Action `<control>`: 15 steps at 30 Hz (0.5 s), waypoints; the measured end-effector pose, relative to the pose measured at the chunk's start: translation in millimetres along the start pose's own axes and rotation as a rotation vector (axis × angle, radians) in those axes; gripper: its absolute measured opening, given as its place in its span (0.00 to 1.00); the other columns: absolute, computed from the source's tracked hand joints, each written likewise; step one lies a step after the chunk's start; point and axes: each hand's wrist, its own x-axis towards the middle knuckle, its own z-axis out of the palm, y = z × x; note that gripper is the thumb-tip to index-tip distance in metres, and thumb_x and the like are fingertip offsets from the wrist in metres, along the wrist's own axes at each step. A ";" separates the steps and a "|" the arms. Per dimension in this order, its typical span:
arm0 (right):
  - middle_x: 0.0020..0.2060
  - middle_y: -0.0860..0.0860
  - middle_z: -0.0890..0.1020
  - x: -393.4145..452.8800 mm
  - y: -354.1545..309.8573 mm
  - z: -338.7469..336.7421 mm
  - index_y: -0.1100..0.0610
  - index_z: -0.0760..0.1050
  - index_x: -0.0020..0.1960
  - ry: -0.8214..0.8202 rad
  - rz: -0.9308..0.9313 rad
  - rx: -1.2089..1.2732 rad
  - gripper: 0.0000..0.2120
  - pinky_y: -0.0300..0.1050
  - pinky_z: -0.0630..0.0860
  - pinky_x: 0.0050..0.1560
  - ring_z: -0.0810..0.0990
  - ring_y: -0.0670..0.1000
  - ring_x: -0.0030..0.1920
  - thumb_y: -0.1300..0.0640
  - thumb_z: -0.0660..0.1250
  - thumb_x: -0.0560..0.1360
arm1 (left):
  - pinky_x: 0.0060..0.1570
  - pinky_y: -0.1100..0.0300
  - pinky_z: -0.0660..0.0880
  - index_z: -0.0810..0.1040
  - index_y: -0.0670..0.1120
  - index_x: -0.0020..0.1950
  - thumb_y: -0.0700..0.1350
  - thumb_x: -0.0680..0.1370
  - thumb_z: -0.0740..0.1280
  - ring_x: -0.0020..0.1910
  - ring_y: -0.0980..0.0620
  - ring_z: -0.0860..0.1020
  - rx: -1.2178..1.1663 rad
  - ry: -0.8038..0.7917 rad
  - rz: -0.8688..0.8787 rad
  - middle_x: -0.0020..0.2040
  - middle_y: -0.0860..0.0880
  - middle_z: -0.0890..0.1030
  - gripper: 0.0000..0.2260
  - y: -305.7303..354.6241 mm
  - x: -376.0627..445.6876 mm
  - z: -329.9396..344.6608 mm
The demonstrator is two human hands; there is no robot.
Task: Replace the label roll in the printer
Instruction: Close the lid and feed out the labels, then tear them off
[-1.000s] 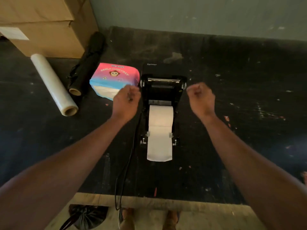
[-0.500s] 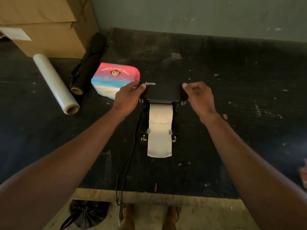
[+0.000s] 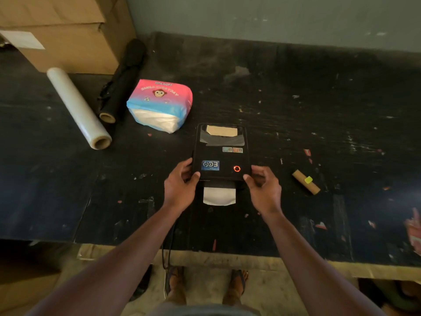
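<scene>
The black label printer sits mid-table with its lid down, a red ring light glowing on top. White label paper sticks out of its front slot. My left hand grips the lid's front left corner. My right hand grips the front right corner. A bare cardboard core with a yellow sticker lies on the table to the right of the printer.
A pink and blue tissue pack lies behind and left of the printer. Clear wrap roll, a black roll and cardboard boxes fill the back left. The printer cable hangs over the front table edge.
The lid, standing open a second ago, has come down over the label roll. Both hands followed it down to its front corners. The camera view shifted, revealing the cardboard core.
</scene>
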 end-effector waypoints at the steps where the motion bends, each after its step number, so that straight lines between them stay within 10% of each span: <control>1: 0.59 0.47 0.83 1.9 1.9 0.6 0.53 0.77 0.68 0.000 -0.005 -0.005 0.20 0.40 0.79 0.58 0.82 0.42 0.57 0.59 0.75 0.77 | 0.45 0.76 0.72 0.73 0.54 0.74 0.45 0.79 0.73 0.59 0.61 0.81 0.012 0.002 0.003 0.63 0.54 0.83 0.24 -2.2 1.6 0.1; 15: 0.50 0.36 0.79 0.4 20.2 3.0 0.47 0.74 0.64 -0.043 -0.024 0.015 0.18 0.22 0.75 0.44 0.79 0.27 0.49 0.59 0.74 0.78 | 0.56 0.61 0.76 0.76 0.57 0.69 0.48 0.76 0.77 0.59 0.58 0.82 0.042 -0.054 0.031 0.61 0.57 0.84 0.23 -25.3 12.6 -4.4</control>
